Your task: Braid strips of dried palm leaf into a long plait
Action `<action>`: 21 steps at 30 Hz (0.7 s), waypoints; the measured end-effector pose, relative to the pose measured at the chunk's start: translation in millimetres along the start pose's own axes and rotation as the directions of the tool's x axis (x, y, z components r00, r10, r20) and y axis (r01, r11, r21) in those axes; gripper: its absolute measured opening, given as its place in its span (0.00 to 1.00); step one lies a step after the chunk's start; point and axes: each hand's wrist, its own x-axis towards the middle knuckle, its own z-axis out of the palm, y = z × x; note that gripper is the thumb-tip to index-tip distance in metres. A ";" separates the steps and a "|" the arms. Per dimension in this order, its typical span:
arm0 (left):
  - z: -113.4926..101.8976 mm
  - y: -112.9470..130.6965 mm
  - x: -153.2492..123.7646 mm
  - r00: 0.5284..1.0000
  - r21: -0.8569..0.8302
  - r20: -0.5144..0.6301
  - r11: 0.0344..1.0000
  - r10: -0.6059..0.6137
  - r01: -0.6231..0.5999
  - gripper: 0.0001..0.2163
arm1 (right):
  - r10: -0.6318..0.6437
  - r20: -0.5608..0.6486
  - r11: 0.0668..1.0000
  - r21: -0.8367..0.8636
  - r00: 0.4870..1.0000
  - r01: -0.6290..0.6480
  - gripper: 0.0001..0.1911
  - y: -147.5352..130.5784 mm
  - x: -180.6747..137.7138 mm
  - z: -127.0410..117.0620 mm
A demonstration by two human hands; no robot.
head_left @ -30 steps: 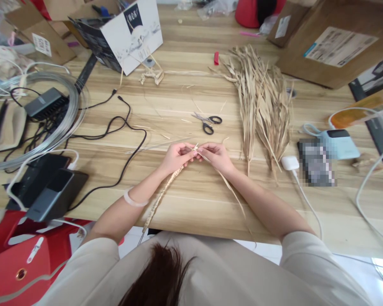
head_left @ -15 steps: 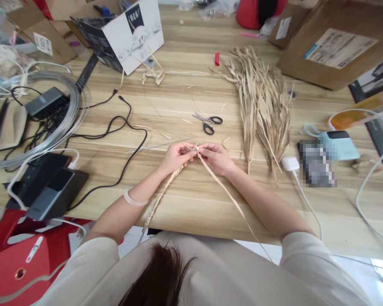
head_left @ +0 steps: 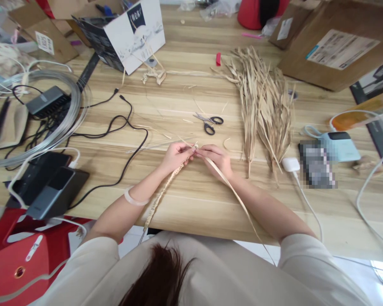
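My left hand (head_left: 178, 156) pinches the upper end of a pale braided straw cord (head_left: 159, 196), which slants down to the table's front edge, where thin wire ends stick out of it. Fingertip to fingertip with it, my right hand (head_left: 215, 159) is closed on a long flat straw strip (head_left: 232, 190). This strip runs from the fingers across the right wrist and hangs past the table edge. Short straw ends poke up between the fingertips; the exact crossing there is hidden. Black-handled scissors (head_left: 209, 123) lie open just beyond my hands.
Two bundles of dried leaves (head_left: 258, 106) lie to the right, near a white charger (head_left: 290, 164) and a light blue power bank (head_left: 341, 145). On the left are coiled wire (head_left: 78, 102), black cables (head_left: 115, 123) and a dark power bank (head_left: 55, 193). Cardboard boxes (head_left: 325, 46) stand behind.
My right hand has turned and shifted slightly down, and the straw strip now lies farther right, over the wrist. My left hand stays almost in place on the braided cord.
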 end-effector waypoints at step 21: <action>2.8 5.8 0.5 0.998 -0.076 -0.063 0.997 0.010 -0.015 0.19 | -0.190 0.044 0.980 -0.057 0.981 0.192 0.15 0.7 -2.2 -3.3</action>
